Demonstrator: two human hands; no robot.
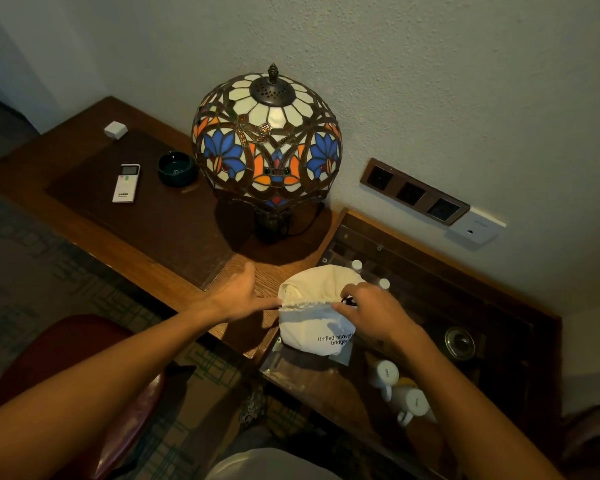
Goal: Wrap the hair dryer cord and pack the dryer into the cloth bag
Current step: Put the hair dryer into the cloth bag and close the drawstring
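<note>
Right hand (371, 313) is low and right of centre in the frame, fingers curled and pinching the gathered rim of the cloth bag (316, 327), with a bit of dark cord or drawstring (349, 300) poking out just beside the fingertips. Left hand (238, 294) comes in from the left, thumb up, fingers stretched flat toward the bag's mouth and touching its left edge; whether it actually grips the fabric I cannot tell. The bag sits bulging between the two hands, cream at the top, paler below, with dark printed lettering on its lower side. The hair dryer itself is not visible; the bag looks full, but what fills it is hidden.

The bag rests where the wooden surface (174, 271) meets a glass-topped section (430, 278) at lower right. Under the glass, white mugs (400, 389) lie toward the bottom, and a round metal piece (459, 342) sits further right. Two small white caps (356, 265) show just above the bag.

Up at centre stands a stained-glass lamp (265, 140), blue flowers and orange panels. To its left, a dark ashtray (177, 168), then a white remote (126, 183), and a small white box (115, 129) toward the upper left. A brown outlet strip (413, 192) is on the wall at right. A red chair (66, 375) fills the lower left.
</note>
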